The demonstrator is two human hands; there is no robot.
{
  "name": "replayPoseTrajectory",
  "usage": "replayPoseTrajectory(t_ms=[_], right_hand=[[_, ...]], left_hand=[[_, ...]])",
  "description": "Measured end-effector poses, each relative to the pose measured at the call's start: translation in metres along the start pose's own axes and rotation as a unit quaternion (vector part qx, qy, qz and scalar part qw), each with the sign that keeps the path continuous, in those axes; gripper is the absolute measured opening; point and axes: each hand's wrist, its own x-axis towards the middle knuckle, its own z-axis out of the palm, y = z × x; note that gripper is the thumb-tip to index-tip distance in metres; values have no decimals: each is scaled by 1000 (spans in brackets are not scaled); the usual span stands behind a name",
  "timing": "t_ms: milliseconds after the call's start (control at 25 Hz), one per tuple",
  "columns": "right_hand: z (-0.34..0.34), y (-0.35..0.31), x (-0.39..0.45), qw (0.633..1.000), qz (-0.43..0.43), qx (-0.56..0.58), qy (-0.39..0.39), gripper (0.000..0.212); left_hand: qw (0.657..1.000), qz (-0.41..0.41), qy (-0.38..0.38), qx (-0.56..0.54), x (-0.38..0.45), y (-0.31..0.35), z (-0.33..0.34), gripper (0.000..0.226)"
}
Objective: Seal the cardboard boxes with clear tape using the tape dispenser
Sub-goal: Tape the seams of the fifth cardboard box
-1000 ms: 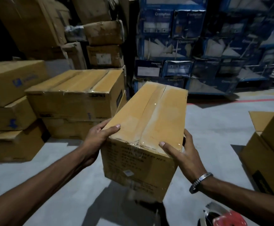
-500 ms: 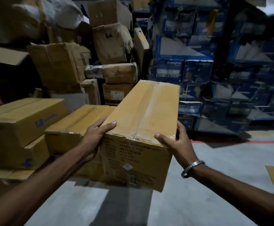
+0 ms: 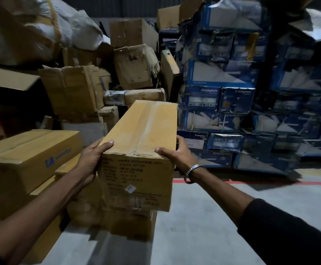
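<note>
**Taped box held over a stack in a dim warehouse**

A grey concrete floor (image 3: 203, 217) runs under a dim storage space, with a red line (image 3: 261, 182) painted across it toward the right. Behind, at the right, stands a high wall of blue and white cartons (image 3: 222, 73), many torn or crushed, some printed "Crompton". At the back left, battered brown boxes (image 3: 75, 88) lean on one another beneath a pale wrapped bundle (image 3: 75, 29).

In the middle, a long cardboard box (image 3: 142, 142) is held lengthwise, pointing away from the person, its far end slightly raised. Clear tape (image 3: 146, 121) runs down its top seam and wrinkles over the near edge. The near end face carries blurred printed lines and a small white label (image 3: 130, 188).

The left hand (image 3: 90, 161) grips the near left corner, thumb laid flat on top and fingers wrapped out of sight down the side. The right hand (image 3: 177, 153) grips the near right corner in the same way, thumb on top, fingers curled behind the side; a metal bracelet (image 3: 191, 174) sits on that wrist, above a dark sleeve (image 3: 289, 232).

The held box sits directly over another brown box (image 3: 129, 224); whether they touch cannot be told. To the left lies a stack of brown boxes (image 3: 27, 157), the top 1 with a blue mark.
</note>
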Motion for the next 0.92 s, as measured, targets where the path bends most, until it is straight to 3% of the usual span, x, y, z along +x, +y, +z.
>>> replayPoseTrajectory(t_ms=[280,440,600,760,840,920], right_hand=[[55,29,109,1000,6,-14,2,95],[80,42,167,999,1,-14,30,108],[96,62,202,999,1,-23,38,91],[108,66,219,998,-8,-50,35,94],[110,67,221,998,-3,-59,34,96],[111,67,215,999,1,-42,32,97]], left_hand=[[996,-3,78,43,101,-23,-21,48],[992,7,94,86,163,-22,-25,54],[988,-7,113,106,210,-31,-23,51],[982,-11,107,154,240,-40,-32,71],[963,0,169,211,240,-42,-29,74],[901,86,292,309,224,-46,-20,54]])
